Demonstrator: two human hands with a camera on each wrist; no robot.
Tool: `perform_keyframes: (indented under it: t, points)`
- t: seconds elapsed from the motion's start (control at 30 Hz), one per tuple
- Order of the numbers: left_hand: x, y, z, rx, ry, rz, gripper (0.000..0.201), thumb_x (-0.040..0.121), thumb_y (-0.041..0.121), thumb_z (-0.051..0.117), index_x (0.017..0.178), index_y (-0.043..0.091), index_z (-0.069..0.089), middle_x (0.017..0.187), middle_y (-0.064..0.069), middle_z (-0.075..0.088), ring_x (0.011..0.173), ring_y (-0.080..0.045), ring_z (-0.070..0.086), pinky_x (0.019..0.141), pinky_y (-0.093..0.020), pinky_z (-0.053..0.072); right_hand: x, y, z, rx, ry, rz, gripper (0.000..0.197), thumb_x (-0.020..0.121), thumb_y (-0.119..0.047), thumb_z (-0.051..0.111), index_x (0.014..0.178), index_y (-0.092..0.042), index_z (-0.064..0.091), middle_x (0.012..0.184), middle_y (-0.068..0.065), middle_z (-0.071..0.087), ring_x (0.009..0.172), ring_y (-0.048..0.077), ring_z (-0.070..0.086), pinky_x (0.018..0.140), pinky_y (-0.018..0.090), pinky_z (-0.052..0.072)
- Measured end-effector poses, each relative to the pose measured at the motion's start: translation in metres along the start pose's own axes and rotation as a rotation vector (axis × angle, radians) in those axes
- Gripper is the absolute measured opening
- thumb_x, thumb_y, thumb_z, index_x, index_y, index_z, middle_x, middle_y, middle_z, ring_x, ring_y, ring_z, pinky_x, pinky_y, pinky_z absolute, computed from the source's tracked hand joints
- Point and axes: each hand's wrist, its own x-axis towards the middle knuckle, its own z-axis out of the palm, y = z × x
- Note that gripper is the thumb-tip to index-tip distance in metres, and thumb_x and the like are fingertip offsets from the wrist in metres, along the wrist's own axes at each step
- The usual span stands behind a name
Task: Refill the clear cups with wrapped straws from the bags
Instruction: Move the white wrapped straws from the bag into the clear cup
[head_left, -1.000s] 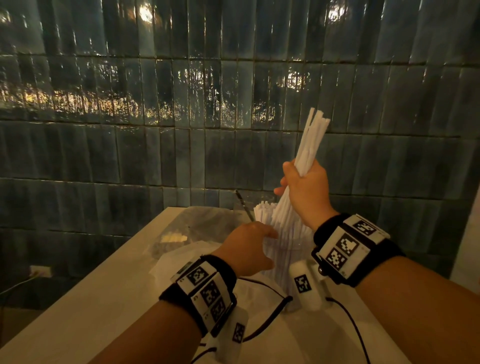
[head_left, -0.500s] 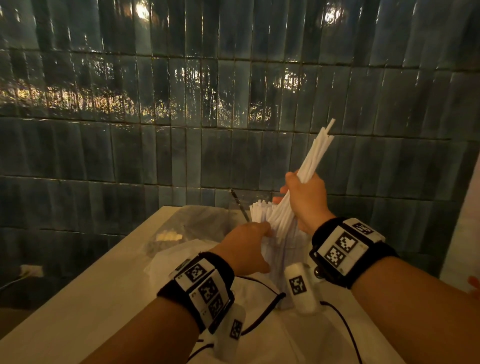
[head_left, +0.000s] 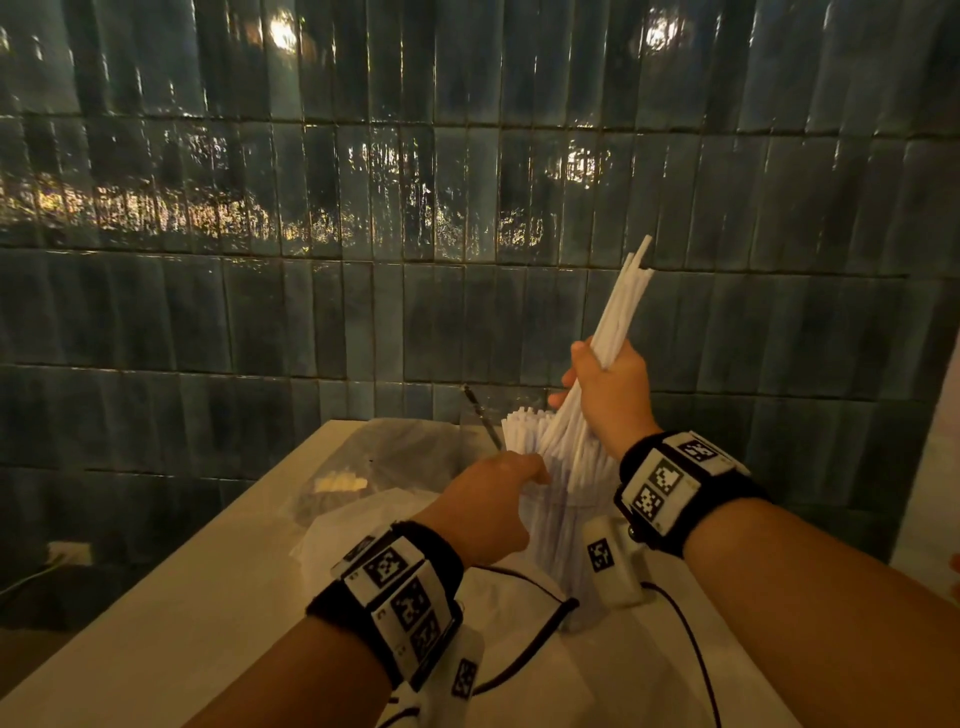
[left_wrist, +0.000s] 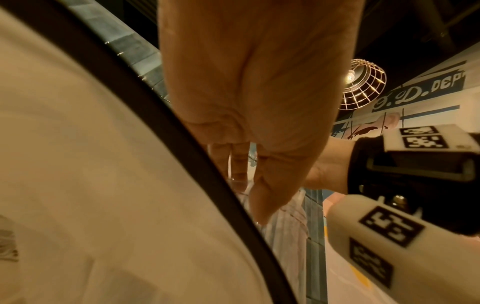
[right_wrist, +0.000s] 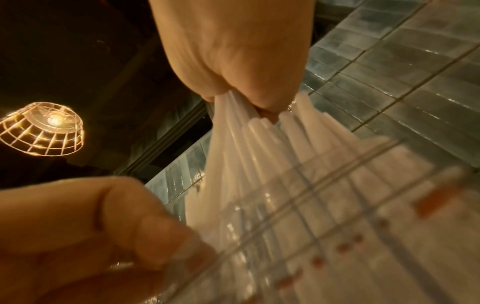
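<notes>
A clear cup (head_left: 563, 540) (right_wrist: 337, 236) packed with white wrapped straws (head_left: 524, 431) stands on the counter in front of the tiled wall. My right hand (head_left: 608, 389) (right_wrist: 239, 61) grips a bundle of wrapped straws (head_left: 621, 306) (right_wrist: 241, 133), tilted up to the right, with its lower ends down among the straws in the cup. My left hand (head_left: 493, 499) (left_wrist: 249, 102) is curled round the cup's left side near the rim; its thumb (right_wrist: 145, 226) presses the clear wall. White plastic bags (head_left: 395, 525) lie flat under and left of the cup.
The pale counter (head_left: 156, 623) runs back to the dark blue tiled wall (head_left: 363, 312). A clear bag with dark contents (head_left: 374, 462) lies behind the white bags. A thin dark rod (head_left: 483, 415) leans behind the cup. Wrist-camera cables (head_left: 524, 654) trail over the counter.
My right hand has lowered the bundle deeper into the cup and tilted it further right. The left hand has stayed on the cup.
</notes>
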Motion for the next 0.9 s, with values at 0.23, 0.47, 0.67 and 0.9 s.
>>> perform_keyframes:
  t: [0.23,0.47,0.67,0.9]
  points:
    - [-0.002,-0.001,-0.002,-0.031,-0.017,-0.002,0.057,0.075,0.003,0.064,0.123,0.029,0.05,0.128,0.003,0.049,0.099,-0.011,0.047,0.079,-0.021,0.04,0.011,0.003,0.009,-0.044,-0.042,0.033,0.023,0.095,-0.026,0.053,0.11,-0.009,0.051,0.07,0.008,0.057,0.054,0.021,0.062,0.043,0.021,0.049]
    - [-0.002,0.002,-0.003,-0.034,0.011,0.009,0.055,0.075,0.006,0.065,0.125,0.027,0.053,0.126,0.003,0.051,0.093,-0.008,0.045,0.079,-0.019,0.037,-0.012,0.009,0.007,-0.465,-0.219,-0.049,0.013,0.092,-0.032,0.055,0.092,-0.018,0.055,0.07,-0.002,0.061,0.062,0.007,0.057,0.054,0.021,0.046]
    - [-0.001,0.002,-0.003,-0.046,0.036,0.025,0.05,0.077,0.008,0.066,0.123,0.025,0.056,0.123,0.004,0.054,0.086,-0.004,0.041,0.07,-0.012,0.031,-0.029,0.015,-0.006,-0.861,-0.343,0.045,0.05,0.087,-0.06,0.048,0.117,-0.022,0.06,0.107,0.005,0.065,0.103,0.025,0.06,0.099,0.05,0.041]
    - [-0.001,0.003,-0.002,-0.036,0.028,-0.009,0.051,0.077,0.012,0.068,0.124,0.026,0.055,0.127,0.004,0.053,0.095,-0.005,0.043,0.079,-0.019,0.035,-0.021,0.015,-0.015,-0.593,-0.508,0.221,0.057,0.076,-0.06,0.063,0.126,-0.036,0.053,0.129,0.0,0.058,0.124,0.026,0.049,0.108,0.054,0.031]
